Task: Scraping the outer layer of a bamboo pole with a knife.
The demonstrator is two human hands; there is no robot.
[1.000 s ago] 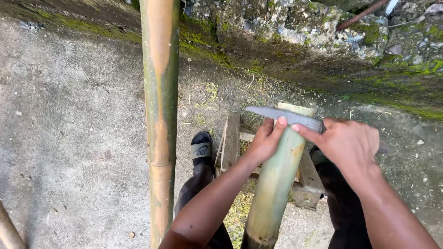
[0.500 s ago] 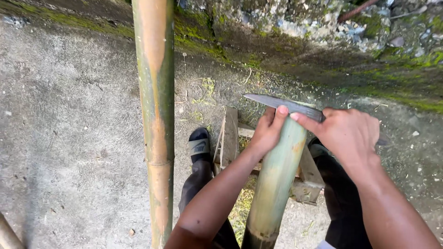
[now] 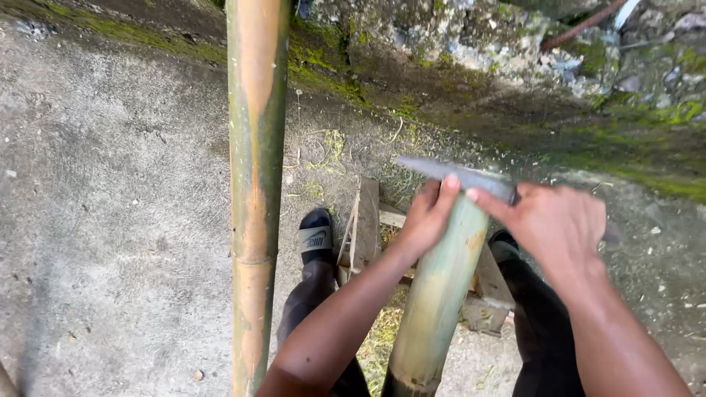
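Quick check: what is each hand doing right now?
Left hand: holding the top of the bamboo pole.
Right hand: closed on the knife, blade across the pole's end.

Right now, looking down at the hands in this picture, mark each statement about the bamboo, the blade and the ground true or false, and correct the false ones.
1. The left hand grips the top of the green bamboo pole. True.
2. The metal blade lies flat on the ground. False: it rests across the top end of the pole, with the right hand at it.
3. A second, orange-streaked bamboo pole stands to the left, untouched by either hand. True.
4. Both feet are bare. False: the one foot in plain view wears a black slide sandal.
5. The ground is wooden decking. False: it is grey concrete, with a mossy stone wall beyond.
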